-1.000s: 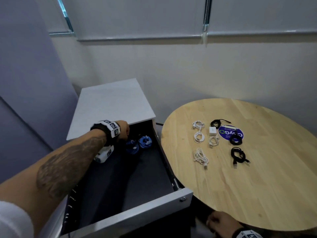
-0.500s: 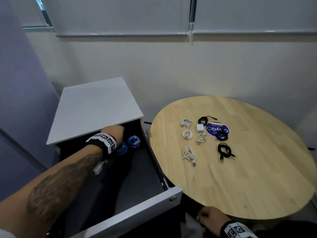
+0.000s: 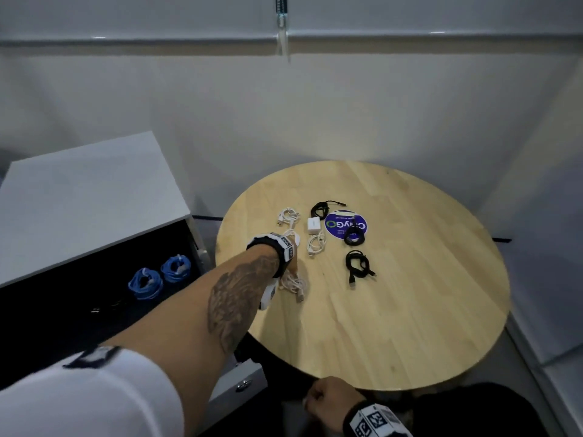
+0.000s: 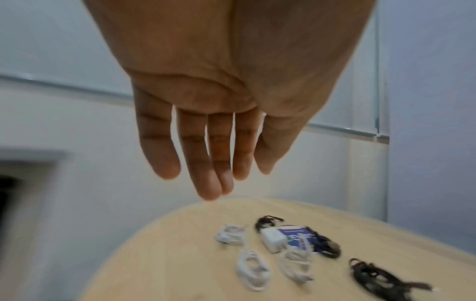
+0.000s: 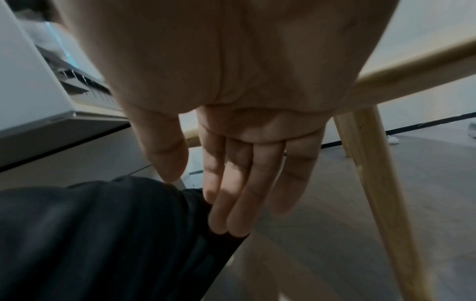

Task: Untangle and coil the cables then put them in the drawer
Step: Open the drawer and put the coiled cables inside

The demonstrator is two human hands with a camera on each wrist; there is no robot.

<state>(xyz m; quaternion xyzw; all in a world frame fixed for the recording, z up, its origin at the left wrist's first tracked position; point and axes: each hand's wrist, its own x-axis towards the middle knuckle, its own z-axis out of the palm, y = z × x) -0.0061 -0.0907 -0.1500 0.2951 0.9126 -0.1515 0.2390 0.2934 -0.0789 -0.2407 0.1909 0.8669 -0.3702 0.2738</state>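
Two coiled blue cables point(image 3: 145, 282) point(image 3: 176, 268) lie at the back of the open dark drawer point(image 3: 239, 386). On the round wooden table point(image 3: 410, 310) lie several coiled white cables point(image 3: 288, 216) point(image 3: 316, 242) point(image 3: 295, 285) and three coiled black cables point(image 3: 321, 209) point(image 3: 355, 236) point(image 3: 359, 266). My left hand point(image 3: 295, 249) reaches over the white cables; in the left wrist view it point(image 4: 213, 163) hangs above them point(image 4: 253, 268) with straight fingers and holds nothing. My right hand point(image 3: 328, 402) stays below the table's near edge, its fingers point(image 5: 244, 203) flat against black trousers point(image 5: 103, 234).
A white adapter point(image 3: 314, 225) and a round blue sticker point(image 3: 342, 225) sit among the cables. The white cabinet top point(image 3: 91, 200) stands left of the table, above the drawer. Small dark items point(image 3: 104, 307) lie on the drawer floor. A wooden table leg point(image 5: 381, 183) stands by my right hand.
My left hand has left the drawer and swung right over the table; the blue cables stay in the drawer. The head view has turned right. The right hand has barely moved.
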